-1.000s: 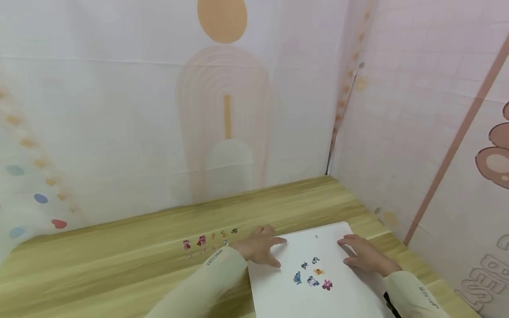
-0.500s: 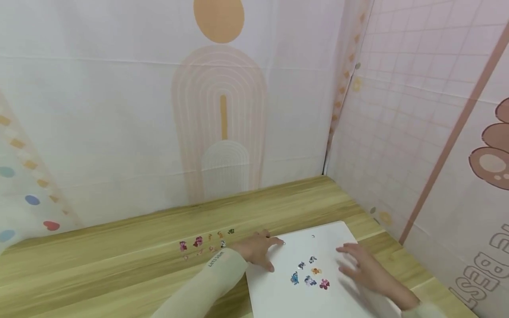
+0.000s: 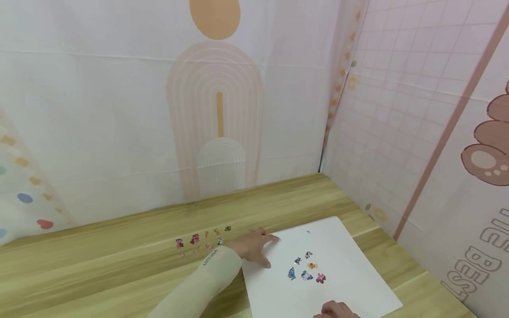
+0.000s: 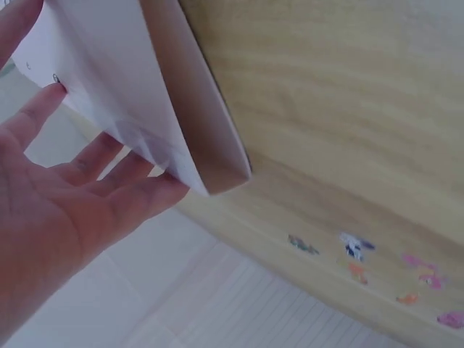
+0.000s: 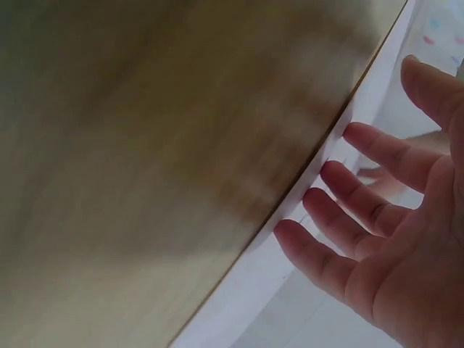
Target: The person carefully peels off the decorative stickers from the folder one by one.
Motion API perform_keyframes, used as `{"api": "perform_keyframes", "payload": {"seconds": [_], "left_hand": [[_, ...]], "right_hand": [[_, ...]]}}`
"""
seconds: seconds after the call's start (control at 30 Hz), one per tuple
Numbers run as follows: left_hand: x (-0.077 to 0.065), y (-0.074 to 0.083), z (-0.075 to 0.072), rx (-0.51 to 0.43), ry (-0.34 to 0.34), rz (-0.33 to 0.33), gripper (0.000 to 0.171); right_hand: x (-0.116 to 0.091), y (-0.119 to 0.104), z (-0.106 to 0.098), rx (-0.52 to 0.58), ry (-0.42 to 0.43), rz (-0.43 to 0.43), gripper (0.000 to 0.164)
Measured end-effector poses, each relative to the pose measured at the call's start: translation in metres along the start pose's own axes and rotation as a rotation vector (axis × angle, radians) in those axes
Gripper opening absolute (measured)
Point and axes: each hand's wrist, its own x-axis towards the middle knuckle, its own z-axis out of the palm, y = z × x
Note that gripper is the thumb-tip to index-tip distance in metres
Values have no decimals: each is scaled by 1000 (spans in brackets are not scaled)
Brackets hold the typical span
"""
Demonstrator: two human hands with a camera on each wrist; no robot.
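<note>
A white, flat paper bag (image 3: 334, 247) lies on the wooden table. Several small cartoon stickers (image 3: 306, 275) are on its face, and two small eyelets sit near its far edge. My left hand (image 3: 252, 247) rests on the bag's far left corner, index finger beside one eyelet (image 4: 56, 78). In the left wrist view, the bag's folded side (image 4: 192, 94) gapes a little past the fingers. My right hand (image 3: 336, 310) is at the near part of the bag, mostly cut off by the frame. The right wrist view has its slightly bent fingers (image 5: 319, 257) at the bag's edge, gripping nothing.
On the wooden table (image 3: 119, 260), left of the bag, several more stickers (image 3: 195, 239) lie in rows. A printed cloth wall (image 3: 294, 110) stands behind the table, and another printed cloth (image 3: 397, 110) closes off the right side.
My right hand has left the bag's far right edge and moved back toward the near side. The left hand stays on the far left corner. The head view has shifted slightly right.
</note>
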Motion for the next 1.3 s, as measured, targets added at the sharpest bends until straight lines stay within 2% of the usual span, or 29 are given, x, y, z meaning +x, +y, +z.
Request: {"api": "perform_keyframes", "payload": {"seconds": [0.03,0.13,0.23,0.27,0.33,0.47,0.57,0.67,0.83,0.97,1.17,1.3], "left_hand": [[-2,0,0,14,-2,-6,70],[-13,0,0,37,-1,-29,71],[-27,-2,1,35,13,-46,71],[-32,-4,2,27,21,-44,70],[-43,-6,4,14,37,-25,70],[-64,-10,7,-26,45,37,70],[-78,-9,10,-51,32,76,69],[-88,-6,13,-26,22,100,68],[-97,2,21,36,22,167,66],[-101,9,28,44,28,216,67],[-102,21,34,53,6,260,68],[-100,26,38,85,41,314,67]], "right_hand": [[0,3,-3,11,-7,-35,22],[3,10,-11,64,-133,-37,26],[11,18,-24,110,-332,29,35],[14,20,-27,108,-372,48,38],[19,24,-33,81,-427,55,41],[29,30,-46,53,-517,141,48],[34,34,-54,67,-535,223,52],[38,39,-60,78,-501,269,51],[48,52,-60,22,-407,221,41],[54,65,-57,0,-361,153,37],[62,84,-54,-6,-320,121,31],[69,94,-53,-10,-322,109,30]]}}
